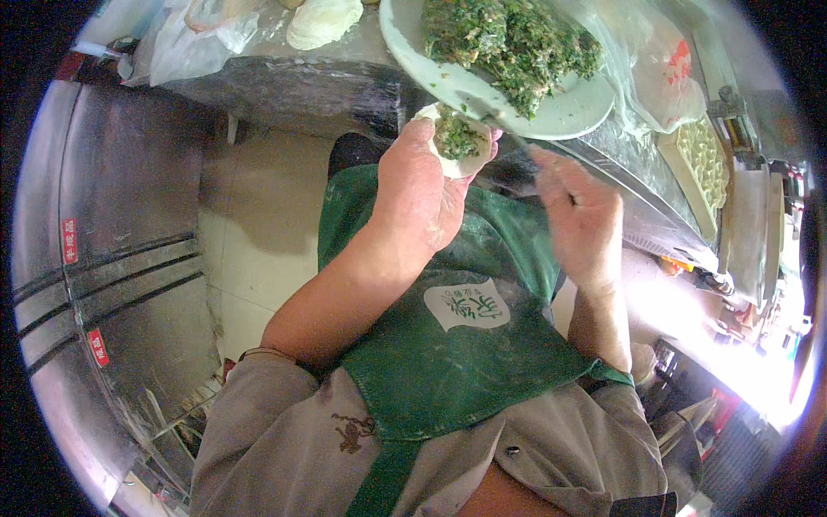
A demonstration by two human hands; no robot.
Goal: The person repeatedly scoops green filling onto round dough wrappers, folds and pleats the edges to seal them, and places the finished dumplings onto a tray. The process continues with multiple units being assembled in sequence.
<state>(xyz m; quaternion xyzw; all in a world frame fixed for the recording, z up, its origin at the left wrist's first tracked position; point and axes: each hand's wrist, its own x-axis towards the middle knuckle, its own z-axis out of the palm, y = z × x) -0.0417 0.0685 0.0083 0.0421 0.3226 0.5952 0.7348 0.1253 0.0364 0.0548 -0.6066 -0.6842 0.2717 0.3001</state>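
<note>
In the palm of my left hand [413, 194] rests a round white dough wrapper [459, 169], fingers curled around its underside. A small mound of chopped green filling [457, 138] sits in the middle of the wrapper, which is unfolded. My right hand [586, 211], smeared by motion, is closed on a thin filling stick [512, 132] whose tip points toward the wrapper; its exact kind is too blurred to tell. Just beyond both hands stands a large pale plate [573, 126], heaped with more chopped green filling [517, 47].
A floured worktop [284, 82] bears the plate, pale dough pieces [323, 21] and a clear plastic bag [207, 39]. Another bag [668, 82] and a cream tray with molded hollows [699, 168] lie on the right. Steel cabinets [129, 172] stand at the left. My green apron [405, 362] hangs below the hands.
</note>
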